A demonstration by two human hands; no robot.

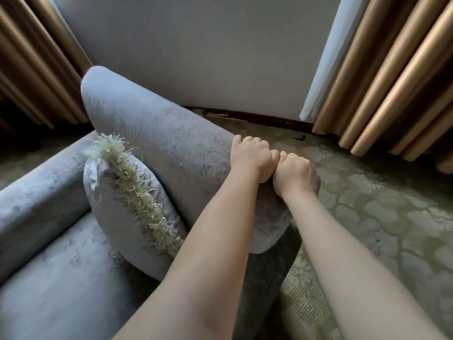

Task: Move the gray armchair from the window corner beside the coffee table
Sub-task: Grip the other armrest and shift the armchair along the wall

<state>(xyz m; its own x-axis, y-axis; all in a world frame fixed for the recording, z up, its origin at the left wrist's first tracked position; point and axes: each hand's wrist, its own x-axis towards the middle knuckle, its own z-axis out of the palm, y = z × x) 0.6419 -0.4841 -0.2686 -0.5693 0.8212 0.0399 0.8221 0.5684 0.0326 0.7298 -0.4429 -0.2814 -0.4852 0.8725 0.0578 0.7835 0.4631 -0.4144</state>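
Gray armchair [152,133], left hand [250,155] and right hand [294,173] clenched on its back edge; carpet [367,217] open rightward.

Bare carpet [367,217] spreads across the right and lower right of the frame, open for a hand to pass. The wall [196,57] closes the upper middle, flanked by a left curtain [31,69] and right curtain [392,82] hanging to the floor. The gray armchair [152,133] blocks the left half; a strip of carpet shows between its backrest and the wall. A fringed cushion [117,204] fills the seat's rear.
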